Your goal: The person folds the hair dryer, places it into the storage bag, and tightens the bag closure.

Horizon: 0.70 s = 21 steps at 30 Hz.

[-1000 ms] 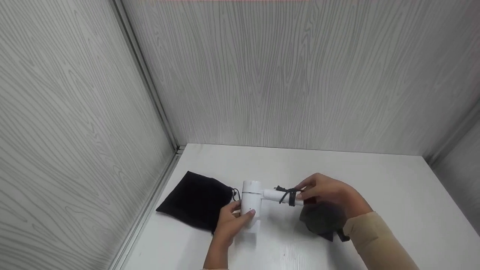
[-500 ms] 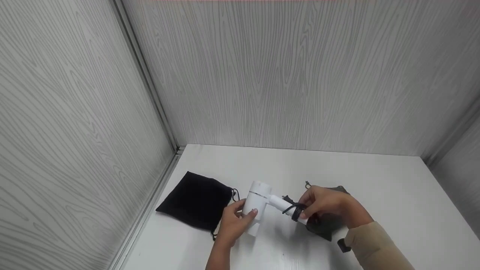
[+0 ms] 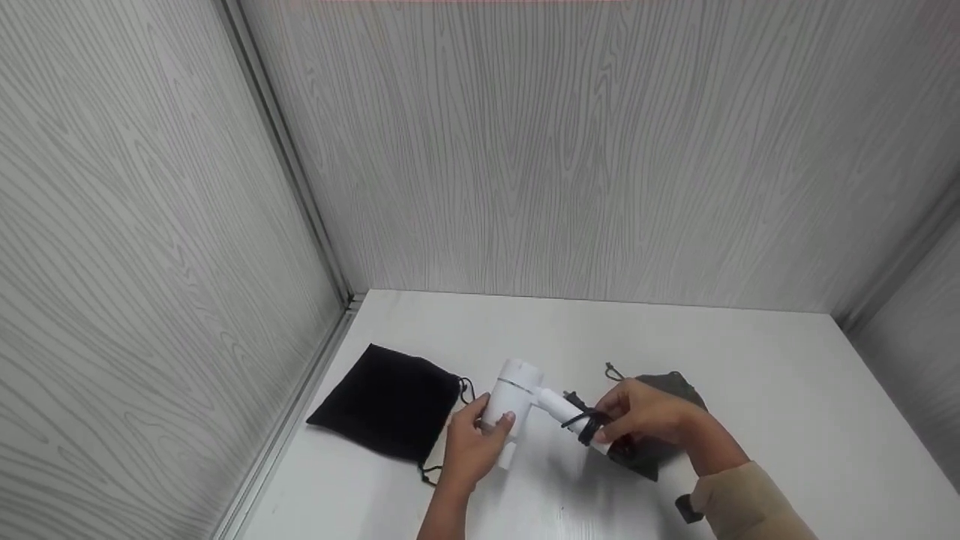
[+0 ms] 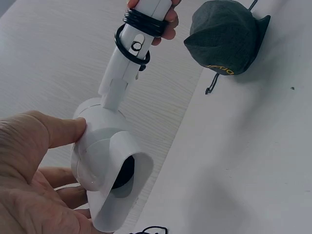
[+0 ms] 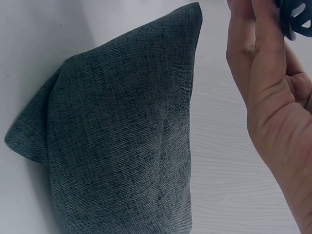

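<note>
A white hair dryer [image 3: 517,386] is held between both hands above the table. My left hand [image 3: 471,450] grips its barrel, thumb on the near side. In the left wrist view the flat nozzle [image 4: 108,209] points toward the camera. My right hand [image 3: 649,412] pinches the handle [image 3: 559,405] near its end, where a black cord [image 3: 589,429] is wound in loops. Beneath the right hand sits a dark grey drawstring bag [image 5: 117,131] with yellow lettering [image 4: 220,68]. The right wrist view catches only part of the right hand, and the dryer there is mostly out of frame.
A flat black drawstring pouch [image 3: 390,401] lies on the white table [image 3: 480,315] at the left, partly over something beige [image 3: 442,444]. A small black piece [image 3: 688,508] is by the right sleeve. Grey wood-grain panels [image 3: 570,150] close in the back and sides.
The dryer has tilted so that its handle now slopes down to the right. My right hand has dropped with the handle, and more of the grey bag shows behind it.
</note>
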{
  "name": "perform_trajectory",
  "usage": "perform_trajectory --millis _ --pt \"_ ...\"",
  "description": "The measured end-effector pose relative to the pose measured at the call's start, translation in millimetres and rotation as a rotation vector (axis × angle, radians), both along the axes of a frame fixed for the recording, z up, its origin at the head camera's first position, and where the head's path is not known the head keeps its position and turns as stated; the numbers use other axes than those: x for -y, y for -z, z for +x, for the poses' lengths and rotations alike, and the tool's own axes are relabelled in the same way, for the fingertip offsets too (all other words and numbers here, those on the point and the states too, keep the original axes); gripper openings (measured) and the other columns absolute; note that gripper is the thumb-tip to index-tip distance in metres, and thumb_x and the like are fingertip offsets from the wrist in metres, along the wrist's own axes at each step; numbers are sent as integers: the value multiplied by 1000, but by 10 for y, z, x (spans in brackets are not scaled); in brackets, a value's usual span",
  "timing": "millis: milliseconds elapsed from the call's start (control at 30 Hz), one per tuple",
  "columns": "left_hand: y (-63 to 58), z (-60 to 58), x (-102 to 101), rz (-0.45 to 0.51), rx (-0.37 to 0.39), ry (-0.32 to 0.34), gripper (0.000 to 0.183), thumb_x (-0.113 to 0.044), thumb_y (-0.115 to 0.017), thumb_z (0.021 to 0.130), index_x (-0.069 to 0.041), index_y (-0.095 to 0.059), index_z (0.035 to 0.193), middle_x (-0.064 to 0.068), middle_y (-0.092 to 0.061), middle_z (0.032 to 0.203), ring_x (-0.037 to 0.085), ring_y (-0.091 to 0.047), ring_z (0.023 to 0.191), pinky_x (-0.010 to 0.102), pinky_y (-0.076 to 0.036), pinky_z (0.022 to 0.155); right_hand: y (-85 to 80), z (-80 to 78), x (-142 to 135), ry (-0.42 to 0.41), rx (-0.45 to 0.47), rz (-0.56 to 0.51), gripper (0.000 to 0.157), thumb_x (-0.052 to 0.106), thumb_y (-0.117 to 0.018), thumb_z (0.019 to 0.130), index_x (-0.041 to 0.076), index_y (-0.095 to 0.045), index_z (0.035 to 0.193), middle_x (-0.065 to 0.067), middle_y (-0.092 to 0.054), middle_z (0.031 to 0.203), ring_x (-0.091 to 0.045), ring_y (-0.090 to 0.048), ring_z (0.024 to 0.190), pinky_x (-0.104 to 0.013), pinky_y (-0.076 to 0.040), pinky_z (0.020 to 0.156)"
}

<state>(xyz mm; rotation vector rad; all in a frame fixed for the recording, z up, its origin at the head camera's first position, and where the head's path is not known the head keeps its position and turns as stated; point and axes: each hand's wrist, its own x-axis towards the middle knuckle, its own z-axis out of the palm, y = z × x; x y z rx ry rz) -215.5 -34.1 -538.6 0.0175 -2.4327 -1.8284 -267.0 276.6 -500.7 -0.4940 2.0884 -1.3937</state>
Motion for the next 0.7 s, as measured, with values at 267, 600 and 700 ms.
perform_trajectory --millis 267,600,700 --pt "-14 36 -141 -81 -48 -95 60 -26 -79 97 3 -59 146 25 -65 144 41 -64 132 60 -52 111 38 96 -20 31 -52 -38 30 9 -88 83 -1 -80 111 -10 -81 91 -13 -72 79 -28 -61 72" --pt "45 145 -313 -10 -70 -178 64 -29 -78 97 4 -57 147 26 -64 144 42 -65 133 62 -50 112 55 331 89 117 -98 -68 32 11 -86 87 -3 -77 114 -15 -81 99 -18 -74 83 -30 -62 71" --pt "49 132 -407 79 -97 -205 63 -29 -76 100 7 -55 148 29 -61 146 44 -60 138 63 -46 115 52 383 233 186 -92 -116 35 12 -86 88 -5 -75 116 -16 -81 101 -20 -76 84 -31 -64 72"
